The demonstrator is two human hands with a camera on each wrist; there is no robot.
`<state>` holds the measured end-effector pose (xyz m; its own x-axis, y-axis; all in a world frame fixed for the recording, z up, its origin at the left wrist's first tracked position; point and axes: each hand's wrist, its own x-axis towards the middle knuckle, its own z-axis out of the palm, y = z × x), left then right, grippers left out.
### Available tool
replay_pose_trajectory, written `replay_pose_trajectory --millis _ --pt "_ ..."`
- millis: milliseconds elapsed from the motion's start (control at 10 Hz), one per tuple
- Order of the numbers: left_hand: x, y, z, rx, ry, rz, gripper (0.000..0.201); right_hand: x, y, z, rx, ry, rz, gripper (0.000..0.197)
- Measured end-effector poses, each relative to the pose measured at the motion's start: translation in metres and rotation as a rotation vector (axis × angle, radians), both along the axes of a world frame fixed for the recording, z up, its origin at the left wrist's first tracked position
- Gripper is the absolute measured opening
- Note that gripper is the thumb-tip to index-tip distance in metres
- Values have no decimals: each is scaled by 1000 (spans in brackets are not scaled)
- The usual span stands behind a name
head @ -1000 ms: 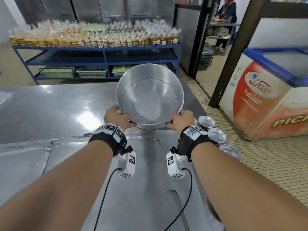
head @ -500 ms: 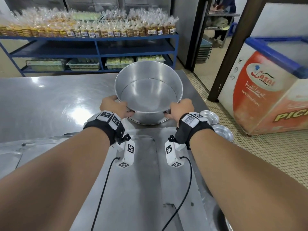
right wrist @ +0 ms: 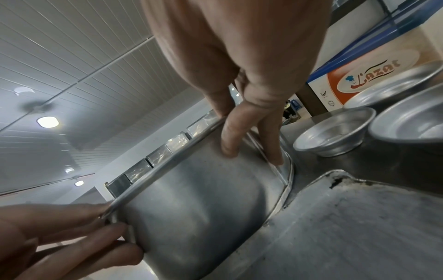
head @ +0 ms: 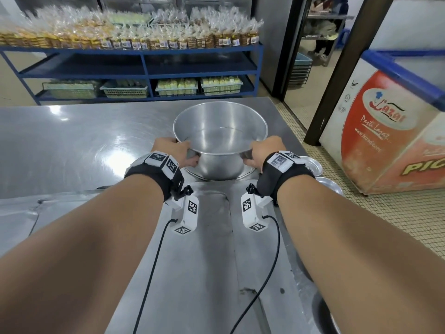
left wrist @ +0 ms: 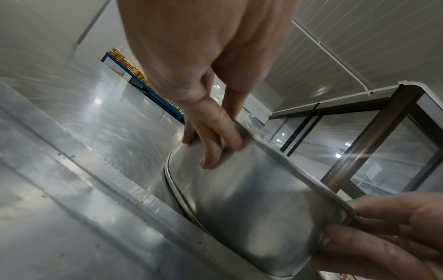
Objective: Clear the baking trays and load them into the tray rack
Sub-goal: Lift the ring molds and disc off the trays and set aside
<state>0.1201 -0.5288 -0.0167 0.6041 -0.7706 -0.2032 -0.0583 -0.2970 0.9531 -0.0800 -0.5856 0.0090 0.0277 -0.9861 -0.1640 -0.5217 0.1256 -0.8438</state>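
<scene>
A large, deep round metal pan [head: 220, 138] stands upright at the table's right side, just past a flat baking tray [head: 209, 237]. Its base sits in a wider, shallow round metal rim [head: 243, 174]. My left hand [head: 178, 153] grips the pan's near left rim, thumb inside and fingers on the outer wall. My right hand [head: 260, 153] grips the near right rim the same way. In the left wrist view the fingers [left wrist: 213, 151] press the pan wall [left wrist: 239, 199]. In the right wrist view the fingers [right wrist: 230, 144] lie on the pan [right wrist: 203, 199].
Three small round tins [head: 311, 166] sit by my right wrist at the table's right edge, also shown as small tins [right wrist: 335, 132]. The steel table [head: 72, 145] stretches left. A chest freezer [head: 385, 141] stands to the right, and blue shelving [head: 144, 68] with packed goods stands behind.
The pan, held tilted toward me above the table, has come down and levelled upright onto the surface. Both hands keep their grip on its rim.
</scene>
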Motion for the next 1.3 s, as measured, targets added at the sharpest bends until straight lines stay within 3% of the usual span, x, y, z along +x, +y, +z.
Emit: replay_pose_trajectory --millis 100,200,300,400,500,600,800,900,1000,1300 --pt "-3 9 2 27 34 -27 38 2 7 0 52 57 41 38" --pt "-11 28 20 111 -43 -75 39 2 -5 -20 66 -130 -73 43" --pt "-9 53 50 164 -166 -154 33 1 26 14 63 -33 -28 37" --pt "-1 87 88 242 -405 -241 20 9 58 52 -2 210 85 18" --pt "17 129 120 270 -654 -277 36 31 92 88 -103 410 260 11" --pt "50 178 145 266 -739 -291 42 64 138 117 -225 566 389 17" --pt "149 296 173 287 -847 -277 38 164 251 152 -338 627 461 31" --pt "207 365 181 343 -913 -294 40 226 314 163 -354 616 479 32" --pt "266 433 187 366 -921 -296 41 294 377 171 -335 614 544 20" --pt "440 598 166 607 -986 -225 43 492 524 151 -360 644 778 22"
